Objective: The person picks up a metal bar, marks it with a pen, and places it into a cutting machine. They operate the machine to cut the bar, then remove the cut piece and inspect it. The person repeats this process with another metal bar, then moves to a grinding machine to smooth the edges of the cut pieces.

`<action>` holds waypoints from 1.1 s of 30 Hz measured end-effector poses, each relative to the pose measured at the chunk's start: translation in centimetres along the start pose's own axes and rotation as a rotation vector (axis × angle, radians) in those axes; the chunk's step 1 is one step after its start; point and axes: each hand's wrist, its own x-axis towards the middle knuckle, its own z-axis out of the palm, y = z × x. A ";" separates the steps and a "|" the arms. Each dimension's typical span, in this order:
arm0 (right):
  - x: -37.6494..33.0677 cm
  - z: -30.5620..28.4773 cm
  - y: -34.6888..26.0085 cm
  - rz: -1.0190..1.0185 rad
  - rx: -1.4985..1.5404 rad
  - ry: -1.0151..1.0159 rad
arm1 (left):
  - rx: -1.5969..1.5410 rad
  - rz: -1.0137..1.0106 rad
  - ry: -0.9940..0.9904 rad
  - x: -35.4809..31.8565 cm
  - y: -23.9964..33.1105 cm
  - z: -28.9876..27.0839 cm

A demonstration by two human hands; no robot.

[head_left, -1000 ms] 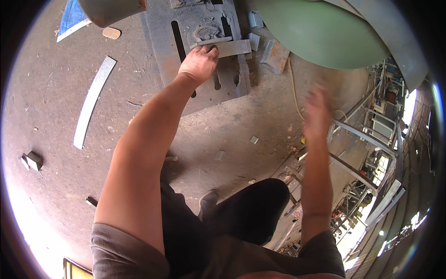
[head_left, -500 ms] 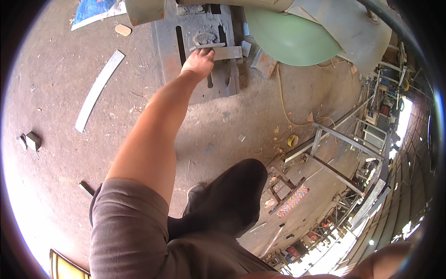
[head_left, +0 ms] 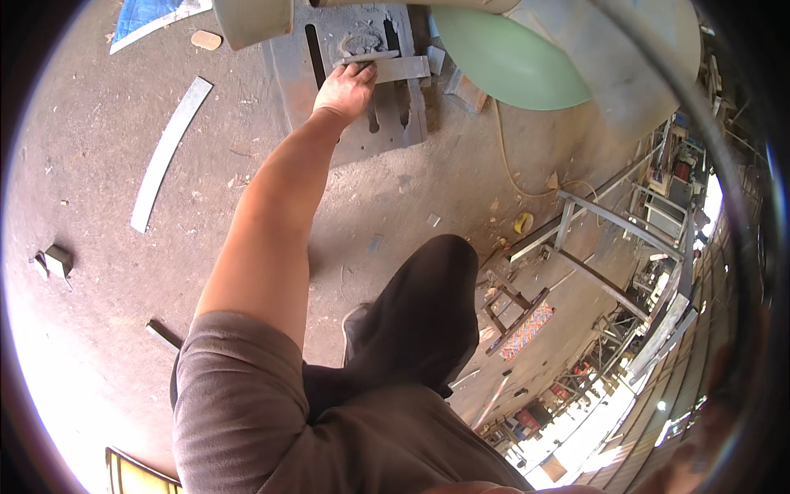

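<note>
My left hand [head_left: 346, 89] reaches forward over a slotted grey metal base plate [head_left: 294, 78]. Its fingers are closed at the near edge of a flat metal strip [head_left: 402, 69], partly hiding it. A thin grey plate [head_left: 370, 58] lies just beyond the fingertips, beside a rough grey dusty lump [head_left: 360, 41]. At the lower right edge, a dark, smeared shape looks like my right hand [head_left: 721, 399]; its fingers cannot be made out. A dark curved bar [head_left: 699, 99], blurred, runs down the right side towards it.
A pale green rounded machine part [head_left: 514, 62] overhangs the base plate's right side. A curved light metal strip [head_left: 170, 156] lies on the floor at left. Small metal blocks [head_left: 58, 260] sit farther left. A metal frame [head_left: 621, 222] and a yellow tape roll [head_left: 523, 222] are at right.
The dark curved bar has swung down across the right side, and my right arm's blurred shape has risen along the edge. The view has shifted slightly; my left hand stays at the metal strip.
</note>
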 end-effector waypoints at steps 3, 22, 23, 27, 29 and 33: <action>-2.5 6.6 3.7 0.297 0.106 -0.009 | 0.020 -0.051 -0.110 -0.5 -1.1 -0.7; -6.5 31.4 20.8 -0.098 0.225 -0.022 | 0.155 -0.061 -0.055 -0.3 0.2 -0.1; -6.6 31.7 20.9 -0.099 0.229 -0.009 | 0.168 -0.042 -0.049 -0.2 0.4 -0.1; -6.4 32.1 20.9 -0.084 0.258 0.005 | 0.230 0.023 -0.040 0.2 0.9 -0.8; -6.3 31.5 20.6 -0.084 0.274 -0.006 | 0.275 0.067 -0.091 0.3 0.9 -1.4; -6.0 31.1 20.8 -0.139 0.283 0.012 | 0.297 0.152 0.059 0.1 0.0 0.5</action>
